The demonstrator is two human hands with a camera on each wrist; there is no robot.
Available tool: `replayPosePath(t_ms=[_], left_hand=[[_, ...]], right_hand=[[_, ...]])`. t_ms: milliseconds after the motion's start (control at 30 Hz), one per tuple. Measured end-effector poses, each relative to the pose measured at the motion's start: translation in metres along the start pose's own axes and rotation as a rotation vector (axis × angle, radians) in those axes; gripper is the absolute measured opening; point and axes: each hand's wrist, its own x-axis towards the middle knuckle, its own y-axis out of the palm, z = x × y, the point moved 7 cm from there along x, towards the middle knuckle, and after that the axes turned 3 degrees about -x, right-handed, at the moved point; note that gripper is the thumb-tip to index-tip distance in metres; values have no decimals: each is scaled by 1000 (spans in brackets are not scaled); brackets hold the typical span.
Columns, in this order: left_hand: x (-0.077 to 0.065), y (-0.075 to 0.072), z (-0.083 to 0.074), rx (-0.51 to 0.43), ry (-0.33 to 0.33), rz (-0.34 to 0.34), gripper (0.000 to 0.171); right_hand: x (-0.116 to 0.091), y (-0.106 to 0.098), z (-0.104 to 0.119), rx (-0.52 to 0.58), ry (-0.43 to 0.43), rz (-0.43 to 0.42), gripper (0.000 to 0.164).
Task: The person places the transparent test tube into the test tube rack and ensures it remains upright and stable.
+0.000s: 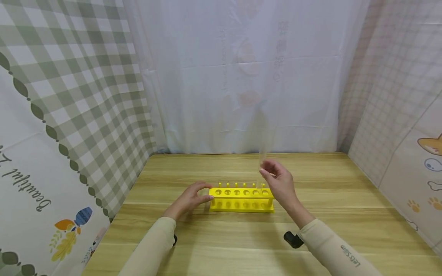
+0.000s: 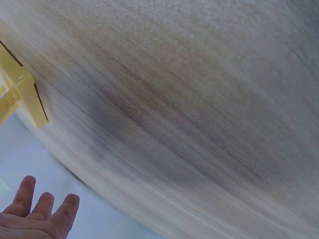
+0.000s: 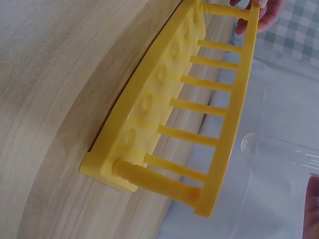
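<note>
A yellow test tube rack point(image 1: 241, 193) stands on the table, with a row of round holes in its top plate and pegs along the back. My left hand point(image 1: 192, 197) holds the rack's left end, thumb at the front and index finger at the back. In the left wrist view the other fingers point(image 2: 44, 205) spread out beyond the rack's corner. A clear test tube point(image 3: 281, 153) is pinched upright between my right thumb and fingers. My right hand point(image 1: 279, 183) is over the rack's right end. The tube's rounded bottom is apart from the top plate in the right wrist view.
The wood-grain table point(image 1: 221, 237) extends around the rack. A white curtain point(image 1: 207, 96) hangs along its back edge, with a green checked cloth point(image 1: 89, 65) on the left and a patterned cloth point(image 1: 397, 126) on the right.
</note>
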Motion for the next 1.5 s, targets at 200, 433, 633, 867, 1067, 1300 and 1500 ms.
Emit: replayPosePath(t_ms=[200, 433, 633, 867, 1067, 1300, 1500], left_hand=[[0, 1, 2, -21, -16, 0, 44], [1, 1, 2, -26, -11, -6, 43], [1, 1, 2, -27, -12, -8, 44], [-1, 1, 1, -77, -37, -1, 43], [-2, 1, 0, -78, -30, 0, 44], [-2, 1, 0, -90, -19, 6, 47], [-3, 1, 0, -87, -35, 4, 48]], right_hand=[[-1, 3, -2, -35, 11, 11, 30], [-4, 7, -6, 4, 14, 17, 29], [-8, 11, -11, -17, 4, 37, 30], [-12, 14, -12, -60, -44, 77, 39], [-16, 14, -18, -105, -31, 97, 36], [-21, 18, -24, -131, -61, 114, 32], [-25, 20, -29, -154, -61, 129, 33]])
